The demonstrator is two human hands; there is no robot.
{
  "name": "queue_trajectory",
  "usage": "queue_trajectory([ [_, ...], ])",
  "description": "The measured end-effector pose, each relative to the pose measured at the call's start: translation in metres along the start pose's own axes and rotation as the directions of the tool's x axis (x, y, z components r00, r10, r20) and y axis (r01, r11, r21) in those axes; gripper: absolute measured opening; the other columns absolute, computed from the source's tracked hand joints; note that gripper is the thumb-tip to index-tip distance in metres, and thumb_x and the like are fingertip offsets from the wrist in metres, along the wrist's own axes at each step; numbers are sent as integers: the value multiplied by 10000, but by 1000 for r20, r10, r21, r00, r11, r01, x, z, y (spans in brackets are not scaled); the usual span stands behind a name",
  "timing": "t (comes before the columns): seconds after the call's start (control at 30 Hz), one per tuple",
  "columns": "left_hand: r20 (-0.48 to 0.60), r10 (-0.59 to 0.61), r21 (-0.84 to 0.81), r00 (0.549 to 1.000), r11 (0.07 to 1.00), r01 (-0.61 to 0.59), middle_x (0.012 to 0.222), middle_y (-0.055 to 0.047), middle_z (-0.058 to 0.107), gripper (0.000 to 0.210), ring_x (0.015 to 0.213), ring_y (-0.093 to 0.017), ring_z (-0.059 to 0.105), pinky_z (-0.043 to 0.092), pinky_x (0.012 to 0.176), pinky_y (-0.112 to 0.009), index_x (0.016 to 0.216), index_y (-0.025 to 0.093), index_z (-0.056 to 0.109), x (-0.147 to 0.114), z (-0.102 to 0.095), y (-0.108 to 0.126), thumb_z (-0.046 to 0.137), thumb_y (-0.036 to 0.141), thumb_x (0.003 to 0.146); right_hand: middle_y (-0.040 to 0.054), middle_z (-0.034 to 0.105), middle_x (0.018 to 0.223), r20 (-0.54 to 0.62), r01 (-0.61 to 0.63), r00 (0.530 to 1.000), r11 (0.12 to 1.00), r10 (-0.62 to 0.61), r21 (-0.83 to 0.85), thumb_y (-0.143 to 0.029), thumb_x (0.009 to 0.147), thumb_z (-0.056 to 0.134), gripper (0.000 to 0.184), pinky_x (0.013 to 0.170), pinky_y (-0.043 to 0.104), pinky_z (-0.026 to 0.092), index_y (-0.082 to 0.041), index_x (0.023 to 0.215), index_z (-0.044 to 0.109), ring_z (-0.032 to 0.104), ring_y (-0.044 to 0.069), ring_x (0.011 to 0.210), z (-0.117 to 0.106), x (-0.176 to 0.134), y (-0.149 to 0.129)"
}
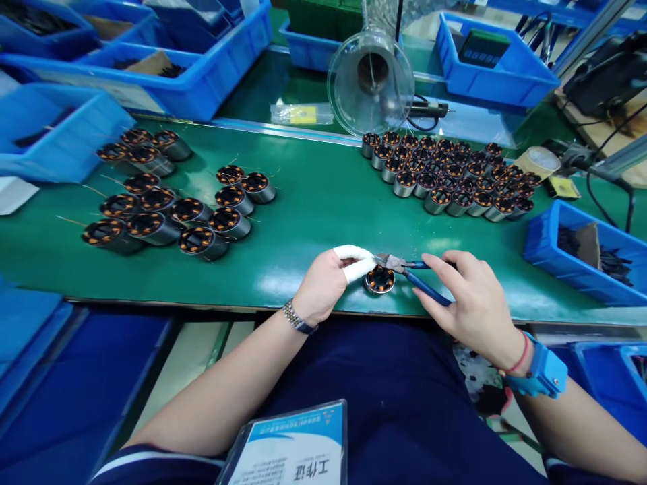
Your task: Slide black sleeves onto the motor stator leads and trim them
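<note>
Near the front edge of the green table stands a motor stator (380,280), a metal ring with copper windings inside. My left hand (328,279), with white finger cots on thumb and forefinger, is closed in a pinch at the stator's upper left side. What lies between those fingertips is too small to make out. In my right hand (468,300) is a pair of cutting pliers (394,263) with blue handles spread apart. The pliers' jaws point left, above the stator, and meet my left fingertips.
Several stators (154,228) with loose wire ends stand on the left. A dense group of stators (455,178) fills the back right. A blue bin (589,252) borders the right side. Behind hangs a clear funnel-shaped hood (348,84); a blue tray (202,87) lies back left.
</note>
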State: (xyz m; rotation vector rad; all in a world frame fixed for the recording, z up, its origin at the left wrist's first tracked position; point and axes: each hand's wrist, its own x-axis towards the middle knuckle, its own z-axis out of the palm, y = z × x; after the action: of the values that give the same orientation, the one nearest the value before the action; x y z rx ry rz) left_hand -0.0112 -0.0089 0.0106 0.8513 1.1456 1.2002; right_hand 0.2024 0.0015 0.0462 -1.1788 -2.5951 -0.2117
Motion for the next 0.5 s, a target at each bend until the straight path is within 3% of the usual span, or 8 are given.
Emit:
queue_trajectory([
  [0.5,-6,1,-4,1000,1000,-1,646,31,604,87,592,-77,523,416,602,-214,711,171,650,0,-1,-2,697,207,648,101,539,950,30,23,999,1000,-23,7,-413,823,476,413,660,317,426,-150,1137,523,502,198,813,-5,2,-1],
])
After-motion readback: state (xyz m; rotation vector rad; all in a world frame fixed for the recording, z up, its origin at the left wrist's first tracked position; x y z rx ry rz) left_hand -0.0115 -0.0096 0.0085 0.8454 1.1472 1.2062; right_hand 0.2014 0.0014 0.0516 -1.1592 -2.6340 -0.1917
